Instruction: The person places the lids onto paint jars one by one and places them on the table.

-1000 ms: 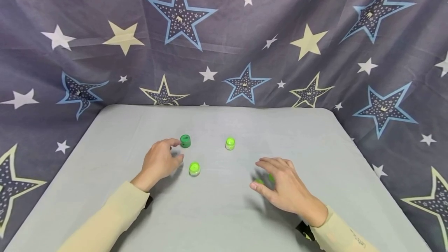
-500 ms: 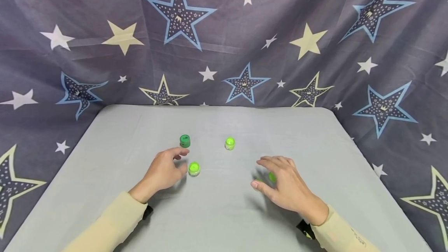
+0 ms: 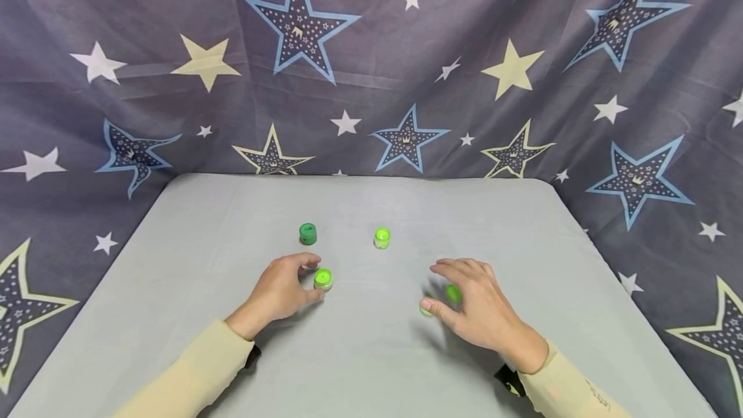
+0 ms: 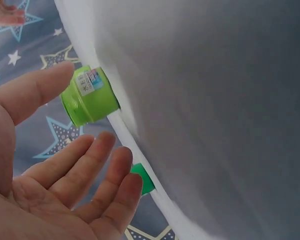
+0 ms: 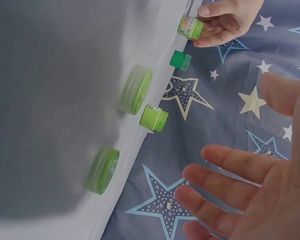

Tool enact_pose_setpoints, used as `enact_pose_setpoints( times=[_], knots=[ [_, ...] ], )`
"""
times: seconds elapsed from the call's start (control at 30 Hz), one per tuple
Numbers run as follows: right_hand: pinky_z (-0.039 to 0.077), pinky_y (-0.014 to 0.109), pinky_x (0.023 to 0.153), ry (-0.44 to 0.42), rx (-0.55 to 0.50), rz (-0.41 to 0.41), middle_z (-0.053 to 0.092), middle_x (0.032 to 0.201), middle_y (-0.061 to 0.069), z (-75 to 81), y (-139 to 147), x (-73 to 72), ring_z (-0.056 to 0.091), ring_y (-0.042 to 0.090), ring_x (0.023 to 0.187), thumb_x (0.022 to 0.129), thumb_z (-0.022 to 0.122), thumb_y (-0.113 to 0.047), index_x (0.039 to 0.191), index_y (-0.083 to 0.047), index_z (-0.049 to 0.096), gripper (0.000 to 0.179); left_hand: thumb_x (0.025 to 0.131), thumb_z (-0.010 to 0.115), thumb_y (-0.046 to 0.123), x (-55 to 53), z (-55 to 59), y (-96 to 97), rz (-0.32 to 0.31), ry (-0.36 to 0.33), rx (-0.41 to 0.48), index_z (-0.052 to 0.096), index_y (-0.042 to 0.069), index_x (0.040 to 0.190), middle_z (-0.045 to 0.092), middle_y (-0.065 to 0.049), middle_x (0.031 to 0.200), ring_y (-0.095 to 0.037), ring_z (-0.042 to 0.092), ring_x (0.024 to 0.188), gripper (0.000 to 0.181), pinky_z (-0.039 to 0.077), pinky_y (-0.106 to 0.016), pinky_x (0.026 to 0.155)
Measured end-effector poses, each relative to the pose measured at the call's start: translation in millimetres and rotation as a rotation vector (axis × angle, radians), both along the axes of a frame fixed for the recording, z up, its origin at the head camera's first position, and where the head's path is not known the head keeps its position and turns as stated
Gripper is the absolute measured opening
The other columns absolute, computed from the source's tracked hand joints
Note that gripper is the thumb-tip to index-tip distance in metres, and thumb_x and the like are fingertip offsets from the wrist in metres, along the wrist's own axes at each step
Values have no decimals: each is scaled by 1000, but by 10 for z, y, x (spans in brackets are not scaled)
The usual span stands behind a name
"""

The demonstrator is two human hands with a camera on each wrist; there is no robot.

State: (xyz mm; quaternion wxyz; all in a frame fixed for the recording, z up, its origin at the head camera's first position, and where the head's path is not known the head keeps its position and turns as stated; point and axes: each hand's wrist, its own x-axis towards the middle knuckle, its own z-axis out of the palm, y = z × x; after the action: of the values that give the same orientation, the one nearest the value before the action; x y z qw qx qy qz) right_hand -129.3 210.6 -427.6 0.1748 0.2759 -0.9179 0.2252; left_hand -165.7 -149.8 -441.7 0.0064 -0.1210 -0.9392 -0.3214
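Note:
My left hand (image 3: 280,288) is spread around a small light green jar (image 3: 323,279), thumb on the near side and fingers on the far side. In the left wrist view this jar (image 4: 91,95) stands upright on the table with a paper label, the thumb tip overlapping its edge and the other fingers apart from it. My right hand (image 3: 477,307) hovers with relaxed fingers above two flat, round light green lids, partly hidden in the head view. The right wrist view shows one lid (image 5: 136,90) and a second lid (image 5: 102,171), both below that hand's fingers and untouched.
Behind the left hand stands a dark green jar (image 3: 308,234). Another light green jar (image 3: 382,238) is at the middle of the grey-covered table (image 3: 371,353). A dark curtain with stars (image 3: 371,69) hangs beyond the table's far edge.
My left hand has moved from beside the dark green jar toward me and right, to the nearer light green jar. The right hand has shifted only slightly, showing more of the lids.

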Motion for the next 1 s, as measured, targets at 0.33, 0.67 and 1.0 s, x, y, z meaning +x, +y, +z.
enact_pose_setpoints(
  times=[0.33, 0.67, 1.0],
  knots=[
    [39, 52, 99, 2, 4, -1, 69, 127, 7, -12, 41, -21, 62, 26, 115, 85, 81, -48, 124, -9, 70, 57, 75, 92, 11, -13, -10, 90, 12, -17, -35, 72, 4, 122, 73, -7, 113, -29, 67, 108, 52, 51, -48, 93],
    [39, 52, 98, -1, 2, -11, 69, 127, 7, -38, 56, -22, 61, 26, 116, 83, 83, -49, 124, -10, 71, 58, 74, 93, 13, -52, -29, 132, 20, -31, -109, 77, 10, 108, 74, -3, 105, -28, 66, 102, 38, 52, -47, 87],
    [38, 50, 98, -1, 15, -6, 70, 125, 5, -40, 73, -39, 62, 26, 116, 79, 88, -39, 123, -9, 71, 56, 73, 94, 17, -52, -24, 150, 29, -37, -120, 78, 15, 98, 71, 4, 93, -20, 63, 90, 29, 51, -43, 80]
  ],
)
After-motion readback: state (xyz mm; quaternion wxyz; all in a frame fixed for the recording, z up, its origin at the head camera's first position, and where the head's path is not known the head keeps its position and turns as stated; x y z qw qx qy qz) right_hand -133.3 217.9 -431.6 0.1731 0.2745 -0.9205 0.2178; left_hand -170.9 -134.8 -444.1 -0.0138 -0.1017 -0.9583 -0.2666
